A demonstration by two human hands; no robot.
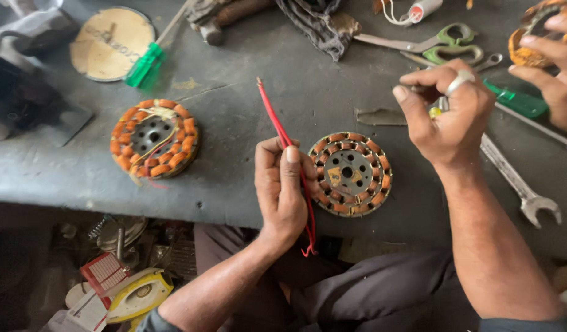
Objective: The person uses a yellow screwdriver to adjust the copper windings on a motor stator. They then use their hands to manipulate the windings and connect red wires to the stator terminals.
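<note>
My left hand [282, 187] is closed on a doubled red wire [272, 114], which runs from the bench surface up past my thumb and hangs below my palm. Its fingers rest against the left edge of a round stator with copper windings [352, 174] that lies flat on the grey bench [246, 92]. My right hand [450, 114] hovers to the upper right of that stator. Its fingers are curled around a small metal piece with a yellowish tip [436, 110]; what the piece is stays unclear.
A second wound stator [153, 137] lies at the left. Also on the bench: a round disc [111, 43], two green-handled screwdrivers [145, 64] [518, 101], scissors [443, 42], a spanner [520, 184], a cloth [314, 24]. Another person's hand [557, 71] holds a coil [526, 52]. A clothes iron [139, 295] sits below.
</note>
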